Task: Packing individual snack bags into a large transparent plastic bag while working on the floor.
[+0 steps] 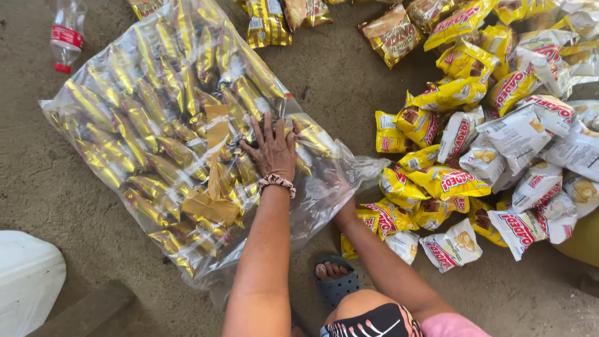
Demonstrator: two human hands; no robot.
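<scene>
Head view: big clear plastic bag (pixel 93 106) lies on concrete floor (pixel 349 81), packed with gold-wrapped snack packs (pixel 150 125), brown tape strip (pixel 215 156) across middle. Left hand (pixel 271 150) flat, fingers spread, pressing bag top. Right hand (pixel 340 203) inside bag's open mouth at right, behind film; grip cannot be told. Loose yellow and white snack packets (pixel 493 143) heaped right. Plastic bottle (pixel 65 31) far left. Sandalled foot (pixel 334 278) near.

One head-worn camera looks steeply down, from close above, at the floor (pixel 349 81) before the person's knees.
</scene>
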